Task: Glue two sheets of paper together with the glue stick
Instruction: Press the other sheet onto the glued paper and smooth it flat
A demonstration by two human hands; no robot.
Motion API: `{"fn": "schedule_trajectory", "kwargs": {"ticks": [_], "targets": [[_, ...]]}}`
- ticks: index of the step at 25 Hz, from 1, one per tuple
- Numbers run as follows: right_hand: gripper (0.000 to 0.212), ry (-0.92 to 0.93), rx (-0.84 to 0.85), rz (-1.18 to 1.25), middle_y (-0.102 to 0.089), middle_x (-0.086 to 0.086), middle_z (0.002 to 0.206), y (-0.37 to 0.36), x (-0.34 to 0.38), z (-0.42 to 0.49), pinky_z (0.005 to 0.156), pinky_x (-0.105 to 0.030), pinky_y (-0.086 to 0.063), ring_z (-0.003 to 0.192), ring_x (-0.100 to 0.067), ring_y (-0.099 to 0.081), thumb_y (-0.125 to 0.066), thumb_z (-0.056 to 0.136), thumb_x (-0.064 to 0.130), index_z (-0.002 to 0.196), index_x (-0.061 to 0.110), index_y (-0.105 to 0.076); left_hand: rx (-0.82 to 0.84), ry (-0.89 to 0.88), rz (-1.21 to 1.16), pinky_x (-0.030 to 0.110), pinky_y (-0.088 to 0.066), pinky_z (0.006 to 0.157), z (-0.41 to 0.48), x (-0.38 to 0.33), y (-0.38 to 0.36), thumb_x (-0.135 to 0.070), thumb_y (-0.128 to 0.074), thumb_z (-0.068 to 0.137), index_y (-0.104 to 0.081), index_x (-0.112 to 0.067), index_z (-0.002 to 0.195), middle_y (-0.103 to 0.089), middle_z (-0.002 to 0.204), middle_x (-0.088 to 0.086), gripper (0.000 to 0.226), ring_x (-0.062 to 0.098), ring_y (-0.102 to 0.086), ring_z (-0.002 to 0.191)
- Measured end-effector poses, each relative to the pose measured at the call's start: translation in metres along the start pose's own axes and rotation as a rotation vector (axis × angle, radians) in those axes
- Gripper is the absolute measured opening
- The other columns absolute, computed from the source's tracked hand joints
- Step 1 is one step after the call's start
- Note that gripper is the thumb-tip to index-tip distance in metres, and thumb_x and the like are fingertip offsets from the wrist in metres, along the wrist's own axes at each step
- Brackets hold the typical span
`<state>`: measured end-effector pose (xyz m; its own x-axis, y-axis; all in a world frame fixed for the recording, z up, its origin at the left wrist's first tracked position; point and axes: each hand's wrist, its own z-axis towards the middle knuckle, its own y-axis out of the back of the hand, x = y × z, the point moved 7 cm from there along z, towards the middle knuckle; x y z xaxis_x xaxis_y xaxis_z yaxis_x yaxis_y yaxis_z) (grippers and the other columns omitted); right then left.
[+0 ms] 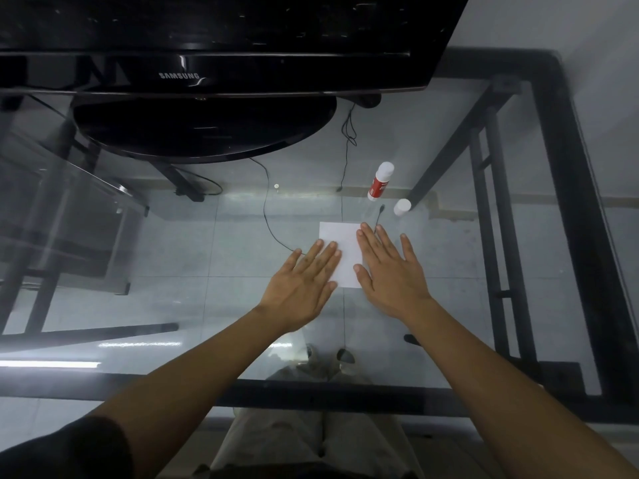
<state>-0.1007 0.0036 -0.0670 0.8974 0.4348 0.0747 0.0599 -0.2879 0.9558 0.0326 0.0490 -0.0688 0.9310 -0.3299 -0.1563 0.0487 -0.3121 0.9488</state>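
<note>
Both hands lie flat and open on the white paper [340, 252], the left hand [301, 281] on its left edge, the right hand [390, 267] on its right edge. The glue stick [379, 181] and its cap [402, 206] stand just past the paper, with bare glass table [207, 236] all around.

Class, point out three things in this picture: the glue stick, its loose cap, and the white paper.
glue stick [379, 182], head view, on its red label.
cap [402, 206], head view, on its white side.
paper [340, 242], head view, on the bare middle between the hands.
</note>
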Motion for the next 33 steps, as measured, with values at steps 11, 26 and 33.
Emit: {"fn": "schedule_trajectory", "kwargs": {"ticks": [11, 26, 33], "targets": [[0.059, 0.011, -0.009, 0.07, 0.005, 0.0, 0.157, 0.001, 0.001, 0.0, 0.112, -0.036, 0.007, 0.143, -0.018, 0.008, -0.017, 0.096, 0.042, 0.144, 0.018, 0.007, -0.03, -0.053, 0.008, 0.035, 0.01, 0.111, 0.015, 0.009, 0.01, -0.042, -0.006, 0.096, 0.012, -0.022, 0.142, 0.009, 0.154, -0.001, 0.053, 0.015, 0.018, 0.137], [0.06, 0.003, -0.015, 0.097, 0.006, 0.0, 0.157, -0.001, 0.001, -0.001, 0.112, -0.035, 0.006, 0.143, -0.017, 0.009, -0.018, 0.095, 0.041, 0.144, 0.018, 0.007, -0.036, 0.119, -0.036, 0.033, 0.007, 0.11, 0.02, 0.023, 0.005, -0.049, -0.012, 0.096, 0.007, -0.013, 0.144, 0.001, 0.157, 0.005, 0.063, 0.017, 0.007, 0.142], [0.059, 0.005, -0.018, 0.112, 0.006, 0.001, 0.157, -0.003, 0.002, -0.001, 0.113, -0.035, 0.005, 0.142, -0.016, 0.011, -0.019, 0.095, 0.04, 0.144, 0.018, 0.007, -0.086, 0.069, -0.049, 0.033, 0.007, 0.11, 0.017, 0.006, 0.006, -0.044, -0.01, 0.096, 0.012, -0.015, 0.141, 0.003, 0.156, 0.006, 0.057, 0.014, 0.017, 0.135]]}}
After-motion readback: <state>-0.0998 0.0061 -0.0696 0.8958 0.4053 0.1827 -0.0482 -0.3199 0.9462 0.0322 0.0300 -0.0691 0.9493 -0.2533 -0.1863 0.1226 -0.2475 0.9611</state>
